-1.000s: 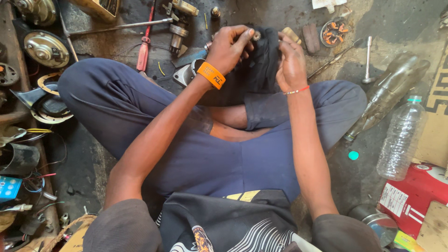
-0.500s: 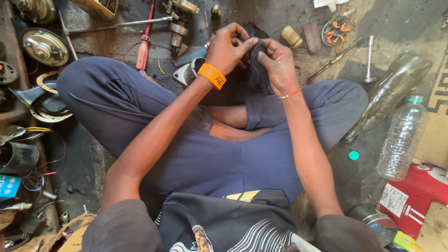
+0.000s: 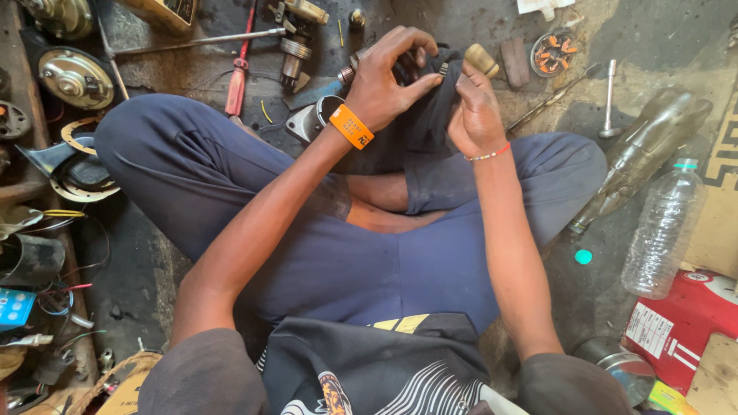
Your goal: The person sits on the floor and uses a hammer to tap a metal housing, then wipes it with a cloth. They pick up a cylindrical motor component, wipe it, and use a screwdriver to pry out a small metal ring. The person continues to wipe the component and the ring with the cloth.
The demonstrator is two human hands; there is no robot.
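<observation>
Hands (image 3: pixel 430 96) clutch dark, crumpled cloth (image 3: pixel 419 127) — wrapped round a metal part.

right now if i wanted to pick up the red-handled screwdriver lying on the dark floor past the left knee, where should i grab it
Grip the red-handled screwdriver by its red plastic handle, coming straight down from above. It lies flat on the dark floor, running away from the knee, with the handle as its thickest part and its sides bare. The thin shaft at the far end passes near a long metal rod, so that end looks more awkward to pinch.

Two plastic bottles (image 3: pixel 665 230) lie on the floor, with one red-handled screwdriver (image 3: pixel 238 73), one teal cap (image 3: pixel 583 257), one red carton (image 3: pixel 680 327).
</observation>
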